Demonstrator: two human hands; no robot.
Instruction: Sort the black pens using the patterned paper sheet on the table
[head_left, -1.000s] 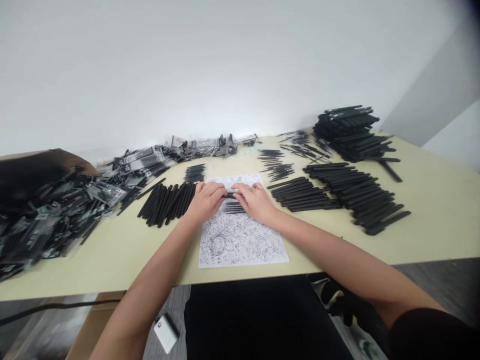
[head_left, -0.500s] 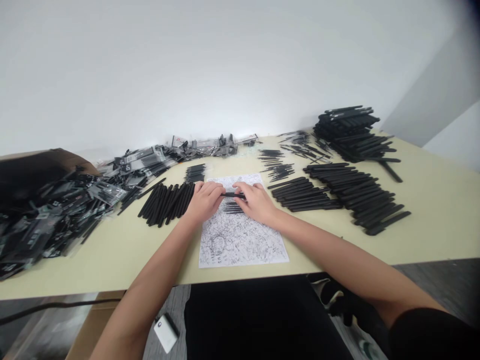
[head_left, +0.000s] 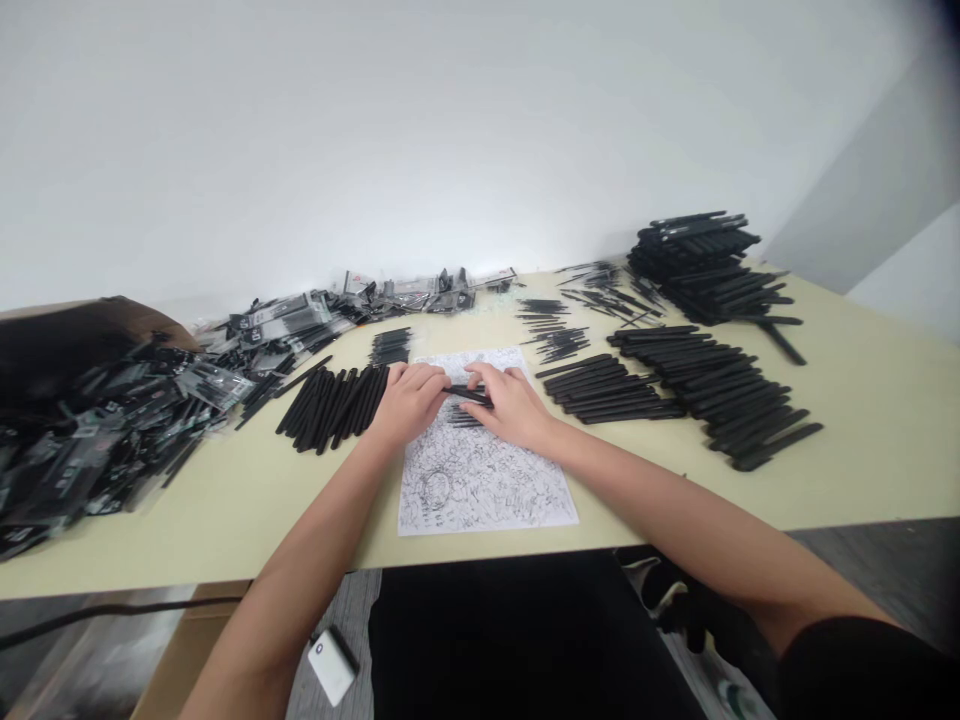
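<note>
Across the pale yellow counter (head_left: 885, 430), 2 bare hands work over a printed black-and-white sheet (head_left: 480, 490). The left hand (head_left: 409, 405) and the right hand (head_left: 514, 405) sit close together on the far half of the sheet, each grip pressed together on 1 small bunch of black rods (head_left: 469, 394) held between them. The number of rods in the bunch is too hard to count. Just nearer the person, on the sheet, lies 1 small flat stack of rods (head_left: 465, 416), almost touching the right hand's fingers (head_left: 480, 380).

Left of the sheet are 1 long row of rods set side by side (head_left: 330, 408) and 1 small bundle (head_left: 390, 347). To the right are 1 fanned row (head_left: 604, 388) and 1 longer fanned row (head_left: 712, 392). Beyond those rise 1 tall criss-crossed stack (head_left: 701, 262) and 3 thin clusters (head_left: 559, 345), (head_left: 536, 306), (head_left: 600, 290). At the far left, a large heap of clear plastic packets (head_left: 97, 440) spreads along the counter's back edge.
</note>
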